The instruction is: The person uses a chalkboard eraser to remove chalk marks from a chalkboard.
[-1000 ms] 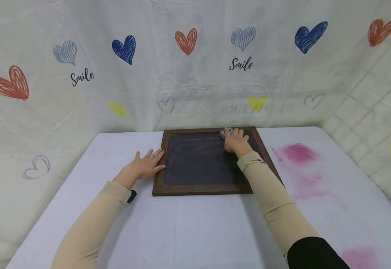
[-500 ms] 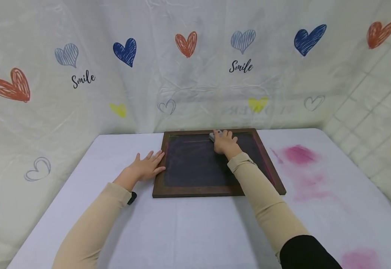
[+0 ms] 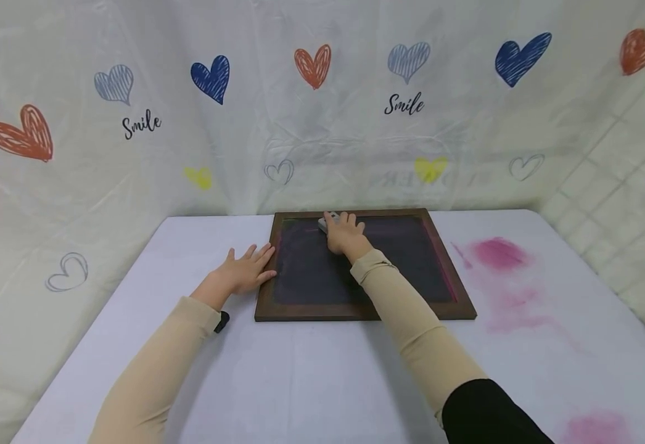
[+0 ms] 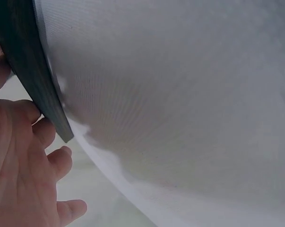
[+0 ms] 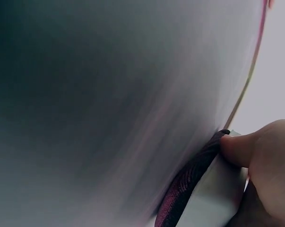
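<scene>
Eraser point(image 3: 323, 222) pinched in right fingers point(image 3: 342, 219) at board's point(image 3: 411, 259) far edge, left of middle: press flat, sweep steadily along pink streaks, with left hand point(image 3: 243, 275) splayed flat against frame, pinning board on desk point(image 3: 311, 376).

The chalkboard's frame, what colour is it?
Dark brown wood frame, clearest in the head view.

Right hand point(image 5: 265, 170) gripping an eraser point(image 5: 203, 189), its pink-stained felt against the dark blurred chalkboard point(image 5: 85, 104)
</scene>
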`<state>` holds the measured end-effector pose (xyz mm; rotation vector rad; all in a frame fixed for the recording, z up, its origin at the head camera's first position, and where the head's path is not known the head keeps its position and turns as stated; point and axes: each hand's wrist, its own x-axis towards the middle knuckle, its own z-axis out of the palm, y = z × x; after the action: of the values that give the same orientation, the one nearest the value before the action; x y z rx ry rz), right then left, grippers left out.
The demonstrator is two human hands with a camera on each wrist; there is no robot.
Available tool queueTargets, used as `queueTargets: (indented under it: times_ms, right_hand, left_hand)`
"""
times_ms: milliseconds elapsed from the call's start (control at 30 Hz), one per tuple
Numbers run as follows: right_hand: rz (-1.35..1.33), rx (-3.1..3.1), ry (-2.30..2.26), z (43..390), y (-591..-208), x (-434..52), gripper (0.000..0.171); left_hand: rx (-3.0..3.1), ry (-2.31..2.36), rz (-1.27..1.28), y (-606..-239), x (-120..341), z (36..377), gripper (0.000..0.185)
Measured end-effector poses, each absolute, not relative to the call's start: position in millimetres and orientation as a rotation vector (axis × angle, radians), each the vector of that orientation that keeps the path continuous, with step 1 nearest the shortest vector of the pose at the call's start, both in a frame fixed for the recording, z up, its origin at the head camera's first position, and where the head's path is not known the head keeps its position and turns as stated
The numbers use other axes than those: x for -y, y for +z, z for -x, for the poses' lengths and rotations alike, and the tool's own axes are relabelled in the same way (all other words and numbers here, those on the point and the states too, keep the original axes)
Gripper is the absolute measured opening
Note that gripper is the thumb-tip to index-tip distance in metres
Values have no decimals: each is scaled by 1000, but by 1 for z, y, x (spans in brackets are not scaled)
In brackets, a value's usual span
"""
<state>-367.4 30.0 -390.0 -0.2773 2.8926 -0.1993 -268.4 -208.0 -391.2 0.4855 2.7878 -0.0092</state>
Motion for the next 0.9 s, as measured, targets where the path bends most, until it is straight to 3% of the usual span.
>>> queueTargets:
  times_ms: [367,900]
  right_hand:
    - [496,-2924,-152,334,-380,16,60]
    - [580,-2902,-131,345,-383,-4,63]
  left_hand:
    - [-2796,-2,-487,-394,207,271,71]
    - [-2784,-7,-491,-394,209,273,72]
